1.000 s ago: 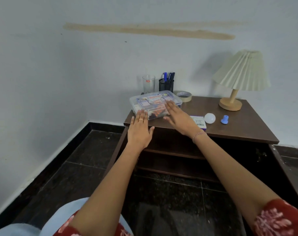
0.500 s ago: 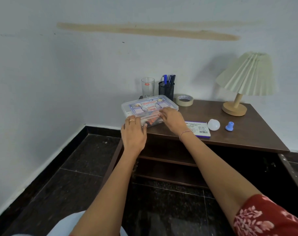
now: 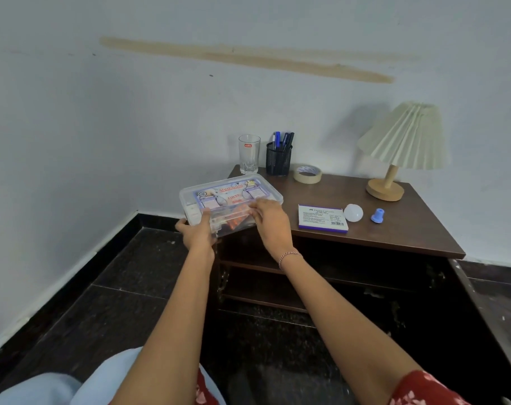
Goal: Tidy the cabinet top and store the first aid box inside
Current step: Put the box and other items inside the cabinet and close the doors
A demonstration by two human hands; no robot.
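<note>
Pale wall and dark tiled floor framed a brown cabinet with its front open and bare shelves showing below.

The first aid box, clear plastic with a printed lid, sat at the front left corner of the cabinet top and jutted past both the left and the front edge. Whether its far side touched the wood could not be told. The left grip was closed on the box's near left corner, fingers beneath and thumb up the front wall. The right grip clasped the near right side, fingers curled over the lid's rim.

The step looked to be carrying the box down to a shelf. To do it well:
- The lid's catches were not legible, so it was wiser to bear the load from underneath and slide the right fingers under too.
- The box needed to stay level, as loose contents showed through the wall.
- It had to come toward the body first, to clear the front edge, and only then go down into the opening.

A flat card pack, a white dome and a blue cap lay along the front edge to the right, apart from the box. At the back edge stood a glass, a pen holder, a roll of tape and a lamp. All of these awaited tidying.
</note>
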